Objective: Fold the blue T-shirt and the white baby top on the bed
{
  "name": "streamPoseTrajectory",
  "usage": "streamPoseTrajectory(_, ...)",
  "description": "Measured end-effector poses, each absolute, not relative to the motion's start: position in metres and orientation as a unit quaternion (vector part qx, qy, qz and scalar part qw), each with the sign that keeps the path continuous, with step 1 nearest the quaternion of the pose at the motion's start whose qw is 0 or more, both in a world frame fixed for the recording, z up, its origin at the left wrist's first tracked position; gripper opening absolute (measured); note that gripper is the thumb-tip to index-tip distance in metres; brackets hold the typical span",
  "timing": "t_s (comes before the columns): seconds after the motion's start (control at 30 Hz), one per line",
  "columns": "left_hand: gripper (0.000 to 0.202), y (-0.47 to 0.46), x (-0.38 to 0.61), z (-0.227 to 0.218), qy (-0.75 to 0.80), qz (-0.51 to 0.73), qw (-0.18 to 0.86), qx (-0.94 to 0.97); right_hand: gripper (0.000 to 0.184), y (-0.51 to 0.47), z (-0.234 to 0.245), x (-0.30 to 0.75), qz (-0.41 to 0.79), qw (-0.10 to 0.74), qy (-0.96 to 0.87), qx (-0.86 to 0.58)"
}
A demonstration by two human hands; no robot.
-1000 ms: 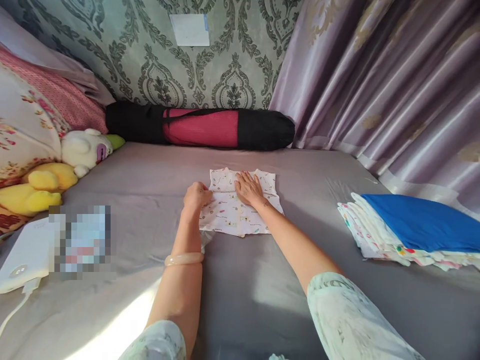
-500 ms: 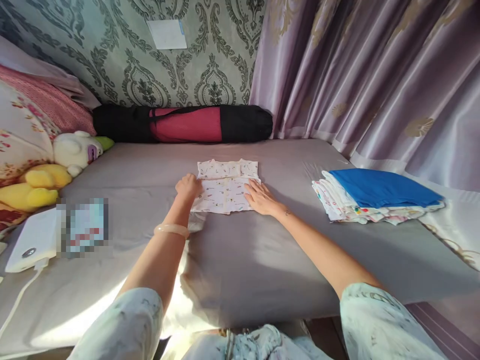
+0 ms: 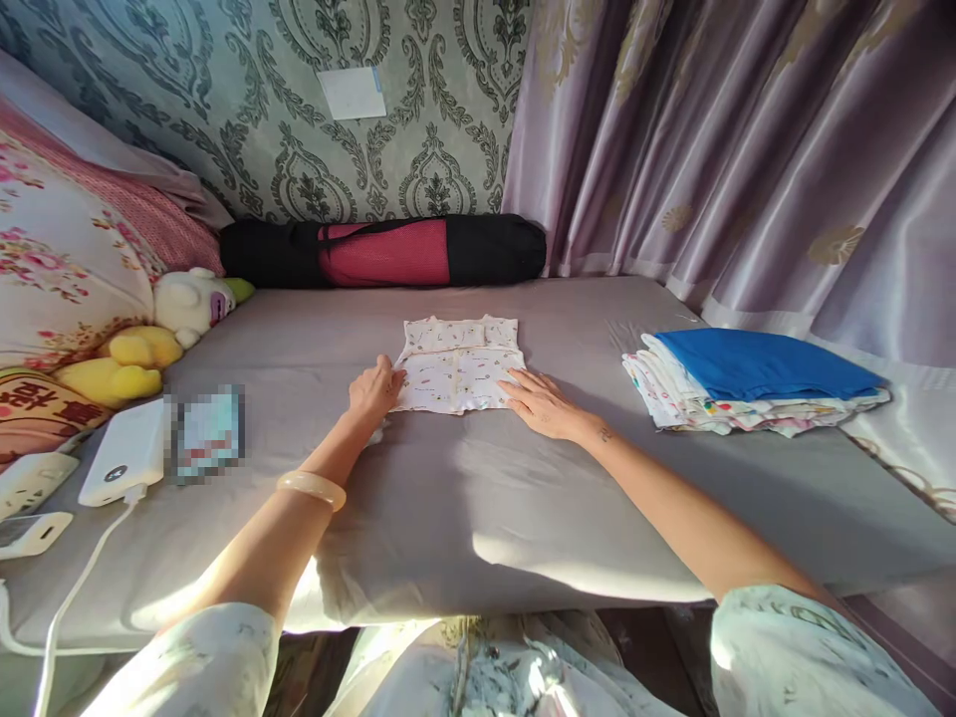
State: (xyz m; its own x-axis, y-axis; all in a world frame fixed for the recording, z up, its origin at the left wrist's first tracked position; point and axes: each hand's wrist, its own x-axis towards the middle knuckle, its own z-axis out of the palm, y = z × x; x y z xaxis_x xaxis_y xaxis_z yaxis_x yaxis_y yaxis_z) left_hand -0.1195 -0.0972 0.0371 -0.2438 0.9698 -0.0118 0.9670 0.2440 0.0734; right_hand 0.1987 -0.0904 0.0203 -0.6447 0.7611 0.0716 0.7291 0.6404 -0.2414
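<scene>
A small white shirt (image 3: 455, 373) with a scattered print lies spread on the grey bed sheet, its upper part folded over in a band. My left hand (image 3: 373, 388), a pale bangle (image 3: 312, 488) on its wrist, is at the shirt's left edge with fingers curled closed on the fabric. At the lower right edge, my right hand (image 3: 547, 403) lies flat, fingers outstretched and their tips on the cloth. To the right sits a stack of folded clothes (image 3: 694, 398) with a blue garment (image 3: 769, 363) on top.
A black and red rolled bag (image 3: 384, 251) lies along the wall. On the left are plush toys (image 3: 134, 360), a white power bank (image 3: 123, 453) with a cable, a blurred-out item (image 3: 210, 433) and a power strip (image 3: 34, 483). Curtains (image 3: 672, 149) hang at the right.
My view has shifted, showing more of the left side. My right hand has slid slightly outward toward the shirt's right edge. The left hand stays at the left edge.
</scene>
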Motion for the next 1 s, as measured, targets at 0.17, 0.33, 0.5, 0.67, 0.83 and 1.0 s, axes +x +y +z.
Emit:
streamPoseTrajectory(0.17,0.045,-0.093,-0.122,0.037,0.806,0.030,0.023,0.590,0.038,-0.100,0.025,0.219,0.083,0.142,-0.912,-0.377)
streamPoseTrajectory(0.33,0.053,-0.095,-0.139,0.042,0.793,0.114,0.131,0.583,0.033,-0.107,0.027,0.228,0.088,0.163,-0.906,-0.381)
streamPoseTrajectory(0.5,0.076,-0.109,-0.155,0.051,0.685,0.224,0.361,0.591,0.033,-0.106,0.025,0.227,0.037,0.164,-0.921,-0.350)
streamPoseTrajectory(0.67,0.047,-0.119,-0.158,0.054,0.599,0.243,0.377,0.664,0.039,-0.103,0.024,0.224,0.029,0.159,-0.918,-0.362)
streamPoseTrajectory(0.83,0.043,-0.122,-0.161,0.051,0.618,0.170,0.294,0.709,0.042,-0.103,0.027,0.220,0.049,0.144,-0.911,-0.383)
streamPoseTrajectory(1.0,0.056,-0.123,-0.162,0.043,0.604,0.145,0.187,0.761,0.040,-0.104,0.033,0.212,0.053,0.143,-0.901,-0.406)
